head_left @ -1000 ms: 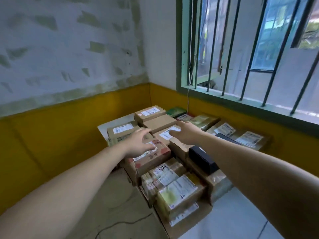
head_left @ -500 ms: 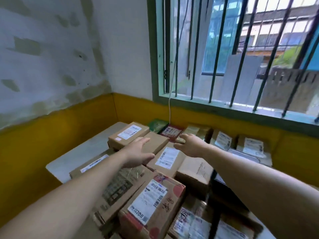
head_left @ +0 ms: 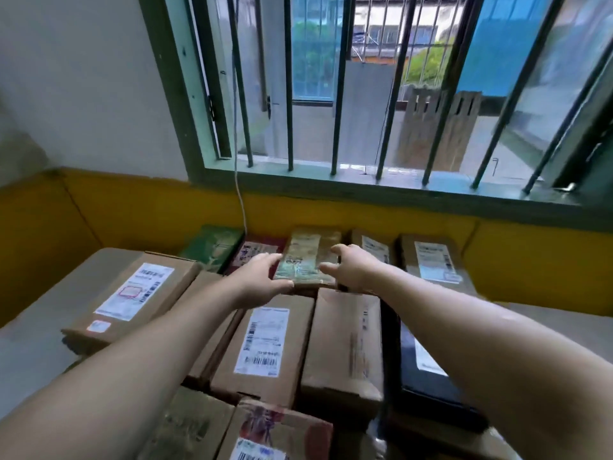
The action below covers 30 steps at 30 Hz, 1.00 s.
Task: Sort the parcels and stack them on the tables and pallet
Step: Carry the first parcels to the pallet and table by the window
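Where the back row of parcels meets the yellow wall (head_left: 530, 260) under the window, item: taped parcel (head_left: 310, 257), lying flat between a red parcel (head_left: 252, 257) and a brown labelled parcel (head_left: 374, 249).
Long axis: runs away from the person, near end toward both grips.
Left grip (head_left: 262, 277): clasps the near-left corner, thumb on the near end.
Right grip (head_left: 351, 267): spread fingers on the right edge; whether it has closed, the blur leaves unclear.
Reach: both equally near, one on each long side; a straight two-handed lift toward the body seems indicated.
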Each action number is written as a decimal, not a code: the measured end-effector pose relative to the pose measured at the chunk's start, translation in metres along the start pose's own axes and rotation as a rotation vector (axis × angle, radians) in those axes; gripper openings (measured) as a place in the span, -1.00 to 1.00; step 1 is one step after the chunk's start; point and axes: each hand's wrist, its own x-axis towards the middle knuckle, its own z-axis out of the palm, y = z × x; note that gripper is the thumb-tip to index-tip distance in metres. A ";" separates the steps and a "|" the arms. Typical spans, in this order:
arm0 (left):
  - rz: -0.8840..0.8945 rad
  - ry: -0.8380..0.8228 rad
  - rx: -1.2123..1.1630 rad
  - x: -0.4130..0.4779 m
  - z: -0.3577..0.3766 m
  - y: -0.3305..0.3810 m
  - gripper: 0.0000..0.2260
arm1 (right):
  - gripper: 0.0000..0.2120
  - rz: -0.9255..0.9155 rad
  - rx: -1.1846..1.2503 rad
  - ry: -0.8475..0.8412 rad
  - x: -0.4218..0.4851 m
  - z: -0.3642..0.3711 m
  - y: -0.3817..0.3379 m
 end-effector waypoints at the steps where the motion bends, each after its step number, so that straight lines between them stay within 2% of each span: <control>1: -0.003 -0.020 0.011 0.018 0.004 -0.004 -0.34 | -0.31 0.019 -0.003 -0.005 0.015 0.001 0.005; 11: -0.123 -0.091 -0.068 0.150 0.053 -0.042 -0.25 | -0.27 0.155 -0.047 0.015 0.112 0.038 0.026; 16: -0.125 -0.105 -0.225 0.166 0.070 -0.049 -0.22 | -0.34 0.209 -0.064 -0.006 0.122 0.054 0.023; 20: -0.059 -0.052 -0.347 0.159 0.062 -0.051 -0.26 | -0.32 0.210 0.000 0.120 0.122 0.052 0.017; 22: -0.023 0.002 -0.379 0.151 0.053 -0.048 -0.26 | -0.32 0.180 0.102 0.206 0.119 0.044 0.012; 26: 0.127 0.204 -0.466 0.119 0.021 -0.031 -0.33 | -0.36 0.051 0.522 0.356 0.091 0.016 -0.012; 30: 0.347 0.330 -0.576 0.064 -0.019 -0.013 -0.38 | -0.37 -0.048 0.666 0.562 0.030 -0.010 -0.037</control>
